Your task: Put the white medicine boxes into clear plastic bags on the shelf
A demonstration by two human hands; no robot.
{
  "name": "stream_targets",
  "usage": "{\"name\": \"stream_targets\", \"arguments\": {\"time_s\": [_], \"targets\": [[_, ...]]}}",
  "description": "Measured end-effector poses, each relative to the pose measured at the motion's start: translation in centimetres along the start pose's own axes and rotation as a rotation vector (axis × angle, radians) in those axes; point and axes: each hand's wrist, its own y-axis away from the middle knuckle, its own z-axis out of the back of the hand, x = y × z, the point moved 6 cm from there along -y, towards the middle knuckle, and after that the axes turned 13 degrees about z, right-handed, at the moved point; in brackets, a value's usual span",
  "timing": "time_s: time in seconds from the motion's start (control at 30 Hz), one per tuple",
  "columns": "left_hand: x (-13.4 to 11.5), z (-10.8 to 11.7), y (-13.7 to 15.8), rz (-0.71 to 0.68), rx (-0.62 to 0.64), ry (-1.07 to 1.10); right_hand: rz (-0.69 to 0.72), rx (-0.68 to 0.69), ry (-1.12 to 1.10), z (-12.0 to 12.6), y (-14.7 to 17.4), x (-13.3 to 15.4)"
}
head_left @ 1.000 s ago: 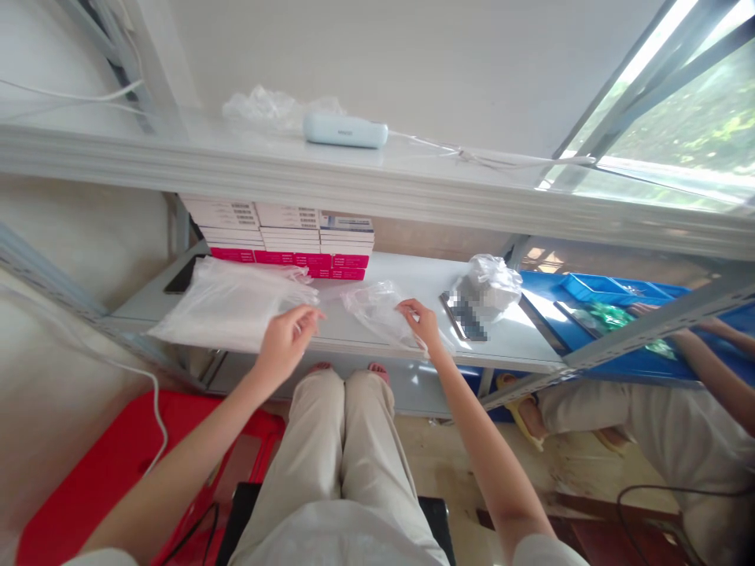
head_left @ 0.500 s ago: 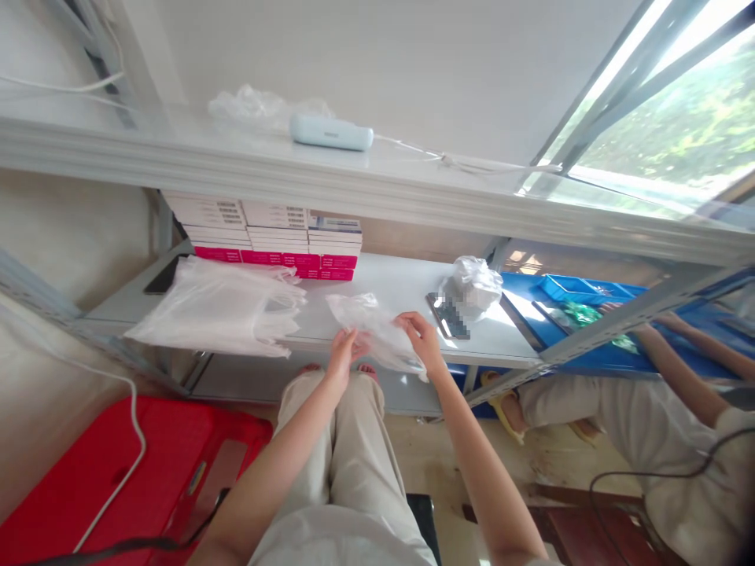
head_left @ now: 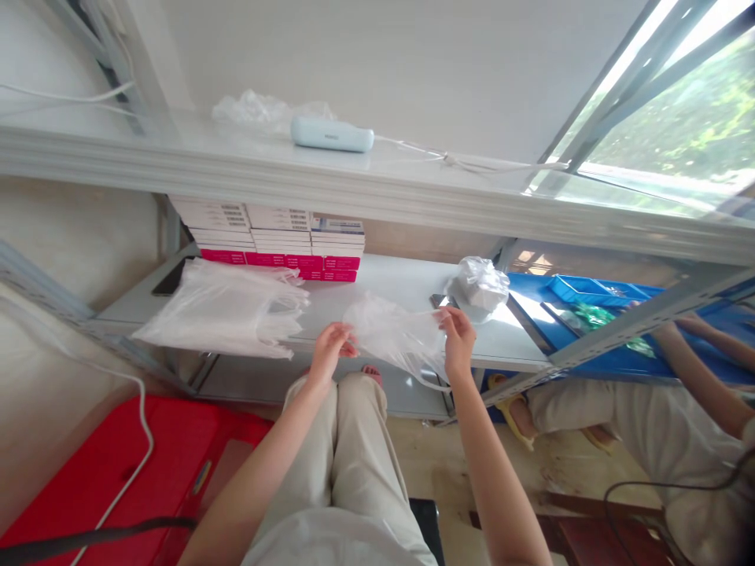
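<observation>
A thin, see-through plastic bag (head_left: pixel 395 334) is stretched between my two hands over the front edge of the shelf. My left hand (head_left: pixel 332 350) pinches its left side, while my right hand (head_left: pixel 458 338) grips the right end, from which a loose strip hangs down. To the left lies a flat pile of white plastic bags (head_left: pixel 221 310), apart from my hands. Just behind my right hand a phone (head_left: pixel 442 300) is partly covered, and a crumpled white bundle (head_left: pixel 480 284) sits beside it.
Stacked white and pink boxes (head_left: pixel 277 240) stand at the back of the shelf. Above runs an upper shelf edge (head_left: pixel 377 185) bearing a pale blue device (head_left: pixel 332 134). A red stool (head_left: pixel 147 472) is at lower left. At right, another person's arms reach over a blue surface with a blue tray (head_left: pixel 595 291).
My hands have moved apart, the right one going right in front of the phone. The plastic bag between them is now spread wider.
</observation>
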Motion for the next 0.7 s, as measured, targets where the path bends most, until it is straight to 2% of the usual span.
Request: {"name": "stream_targets", "arguments": {"time_s": [0.07,0.1,0.17,0.2,0.23,0.27,0.3,0.33,0.37,0.4,0.5,0.6,0.7], "targets": [[-0.8,0.5,0.9,-0.106,-0.125,0.000,0.038,0.020,0.070,-0.1,0.1,1.0],[-1.2,0.6,1.7,-0.203,-0.218,-0.019,0.067,0.037,0.123,-0.2,0.2,1.6],[-2.0,0.1,4.5,-0.504,-0.399,-0.155,0.154,0.098,0.248,-0.8,0.1,3.4],[-2.3,-1.1,6.2,-0.718,-0.413,-0.294,0.210,0.146,0.312,-1.3,0.1,4.4],[-2.4,-3.1,8.0,-0.949,-0.346,-0.466,0.271,0.202,0.374,-1.9,0.0,5.5],[-1.9,-5.3,9.5,-1.163,-0.211,-0.632,0.329,0.261,0.433,-2.7,-0.1,6.4],[-1.2,-7.5,10.7,-1.333,-0.037,-0.787,0.377,0.322,0.488,-3.5,-0.2,7.2],[-0.3,-9.3,11.2,-1.433,0.123,-0.935,0.413,0.387,0.539,-4.3,-0.3,7.7],[0.3,-10.7,10.9,-1.451,0.222,-1.087,0.436,0.459,0.589,-5.1,-0.4,8.1],[0.5,-11.7,9.8,-1.402,0.241,-1.245,0.452,0.536,0.639,-5.8,-0.5,8.2],[-0.1,-12.5,4.7,-1.132,0.027,-1.677,0.472,0.759,0.774,-7.4,-0.9,8.0],[-1.1,-11.0,0.1,-0.877,-0.207,-1.801,0.465,0.895,0.895,-7.8,-1.2,7.4],[-0.4,-9.4,-3.0,-0.729,-0.291,-1.798,0.501,1.021,1.005,-8.2,-0.7,7.0]]}}
